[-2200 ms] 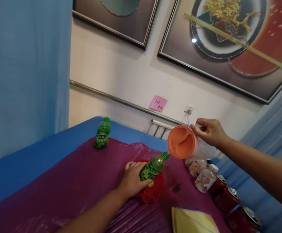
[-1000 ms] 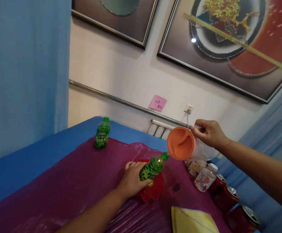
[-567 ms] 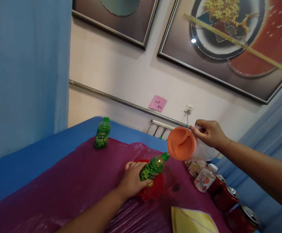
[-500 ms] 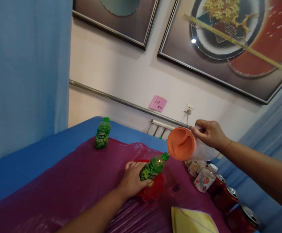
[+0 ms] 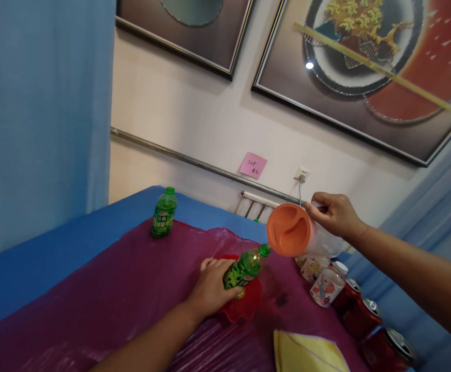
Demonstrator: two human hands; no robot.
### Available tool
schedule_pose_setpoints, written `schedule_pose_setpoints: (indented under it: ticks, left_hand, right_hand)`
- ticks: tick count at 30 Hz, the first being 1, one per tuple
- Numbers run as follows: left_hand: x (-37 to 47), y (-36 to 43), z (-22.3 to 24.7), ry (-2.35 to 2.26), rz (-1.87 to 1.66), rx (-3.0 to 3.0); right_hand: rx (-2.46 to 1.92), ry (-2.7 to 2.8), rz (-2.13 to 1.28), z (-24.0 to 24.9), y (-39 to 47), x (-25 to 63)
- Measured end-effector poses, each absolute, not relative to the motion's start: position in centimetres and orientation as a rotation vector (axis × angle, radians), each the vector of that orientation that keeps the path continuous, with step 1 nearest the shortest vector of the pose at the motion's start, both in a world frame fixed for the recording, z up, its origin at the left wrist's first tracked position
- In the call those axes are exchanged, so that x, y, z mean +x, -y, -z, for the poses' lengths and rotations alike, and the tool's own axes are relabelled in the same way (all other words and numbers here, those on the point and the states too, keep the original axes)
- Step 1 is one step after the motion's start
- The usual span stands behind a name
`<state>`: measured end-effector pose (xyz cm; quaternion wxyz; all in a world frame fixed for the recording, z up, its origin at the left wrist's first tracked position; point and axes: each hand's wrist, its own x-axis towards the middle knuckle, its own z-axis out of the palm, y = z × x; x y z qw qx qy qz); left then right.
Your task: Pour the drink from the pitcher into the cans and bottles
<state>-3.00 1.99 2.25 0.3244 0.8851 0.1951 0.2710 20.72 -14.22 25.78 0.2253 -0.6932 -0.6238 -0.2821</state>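
Head view, the only one. Left hand (image 5: 212,287) wrapped round a small green plastic bottle with a printed label (image 5: 243,268); bottle tilted, neck leaning toward the right hand (image 5: 337,214). Right hand grasping the handle of a translucent plastic jug (image 5: 326,240), tipped on its side so that its round orange plastic lid (image 5: 288,230) faces the left hand. Bottle neck just beside the lid's lower edge; touching or not, cannot tell. Flow between them: none made out.

Below the left hand, a red scalloped plastic dish (image 5: 243,310) on a purple plastic sheet (image 5: 132,289). A second green labelled bottle (image 5: 163,217) upright, beyond the left hand and to its left. Nearer the wearer, below and between the hands, a folded yellow cloth (image 5: 306,351). Under the right forearm, a clear bottle with a printed label and white cap (image 5: 328,285), then red metal drink cans (image 5: 365,316).

Risks, as judged: a small drift of either hand could part neck and lid, so liquid would miss the dish and wet the sheet. A tight left squeeze might buckle the bottle. Lowering the jug carelessly could knock the clear bottle.
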Motion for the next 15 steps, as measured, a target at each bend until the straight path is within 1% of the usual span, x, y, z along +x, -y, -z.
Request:
schedule_pose_setpoints:
  ticks: [5,8,11,15]
  left_hand:
    - [-3.1,-2.0,-2.4,-0.521,-0.693,2.314]
    - [-3.0,-2.0,-2.3,-0.525,-0.694,2.322]
    - [-2.8,-2.1,-2.0,-0.551,-0.717,2.331]
    - [-2.7,-2.2,-1.7,-0.578,-0.759,2.348]
  right_hand:
    - [-1.861,1.597,0.708,-24.0,14.5,21.8]
    - [-1.814,1.405,0.611,-22.2,14.8,23.2]
    - [-1.723,1.122,0.479,-19.6,15.0,24.9]
    - [-1.657,0.869,0.366,-15.0,15.3,26.7]
